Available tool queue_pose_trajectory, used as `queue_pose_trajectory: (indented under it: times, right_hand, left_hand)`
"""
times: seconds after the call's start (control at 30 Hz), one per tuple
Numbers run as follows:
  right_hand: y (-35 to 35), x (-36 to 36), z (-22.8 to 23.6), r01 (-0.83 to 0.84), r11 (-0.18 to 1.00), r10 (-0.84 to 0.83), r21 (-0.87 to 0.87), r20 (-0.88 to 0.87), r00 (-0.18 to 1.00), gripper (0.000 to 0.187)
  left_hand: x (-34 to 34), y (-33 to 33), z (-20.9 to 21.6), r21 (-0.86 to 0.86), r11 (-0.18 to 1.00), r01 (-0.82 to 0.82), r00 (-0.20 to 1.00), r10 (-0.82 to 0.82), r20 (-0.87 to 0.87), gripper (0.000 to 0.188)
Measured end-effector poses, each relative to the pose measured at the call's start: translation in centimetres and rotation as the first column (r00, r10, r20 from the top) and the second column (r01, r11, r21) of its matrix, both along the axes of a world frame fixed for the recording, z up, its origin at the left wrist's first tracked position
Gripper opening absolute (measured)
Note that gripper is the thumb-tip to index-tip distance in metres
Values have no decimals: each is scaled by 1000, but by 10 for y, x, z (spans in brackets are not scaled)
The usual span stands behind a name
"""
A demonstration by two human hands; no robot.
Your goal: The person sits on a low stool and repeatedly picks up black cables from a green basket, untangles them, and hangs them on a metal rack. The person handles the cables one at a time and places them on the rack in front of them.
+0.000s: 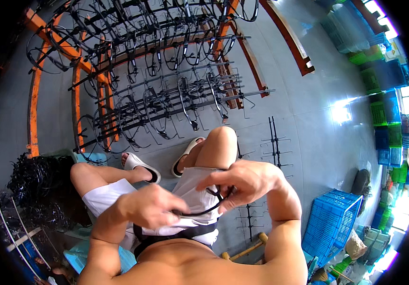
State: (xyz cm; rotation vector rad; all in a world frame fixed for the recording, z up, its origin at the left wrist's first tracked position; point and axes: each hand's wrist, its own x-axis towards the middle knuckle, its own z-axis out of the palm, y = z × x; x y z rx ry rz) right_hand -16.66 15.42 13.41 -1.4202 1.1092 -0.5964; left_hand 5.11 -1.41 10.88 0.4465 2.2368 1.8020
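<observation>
Over my lap, a thin black curved strip (203,213) runs between my two hands; its exact kind I cannot make out. My left hand (152,206), a little blurred, pinches one end with closed fingers. Bent over the other end is my right hand (246,183), its thumb and fingers closed around the strip, where a small dark loop shows between them. In front of my feet, a low black rack (161,107) carries several similar black curved pieces on its hooks.
An orange frame (64,42) bears more hung black pieces at the far left. Tangled black pieces (38,183) are heaped on the left. Hooked black bars (275,142) lie on the floor right of my knee. A blue crate (330,223) stands at right, near a wooden-handled tool (246,249).
</observation>
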Motion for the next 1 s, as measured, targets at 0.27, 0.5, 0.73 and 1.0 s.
queue_pose_trajectory:
  times: [0.27, 0.5, 0.73, 1.0]
  right_hand:
    - [21, -93, -19, 843, 467, -704, 268, 689, 171, 28]
    - [-61, -126, -110, 855, 284, -942, 435, 295, 163, 18]
    - [-47, -128, -130, 869, 255, -931, 424, 350, 102, 16]
    - [-41, -120, -126, 878, 285, -901, 384, 420, 109, 17]
  left_hand:
    - [-61, 37, -51, 6, 581, -814, 574, 804, -155, 37]
    - [-157, 78, -129, -248, 352, -903, 385, 917, -102, 55]
    - [-176, 74, -132, -170, 331, -928, 335, 942, 9, 21]
    - [-181, 77, -128, -131, 298, -946, 290, 954, 73, 20]
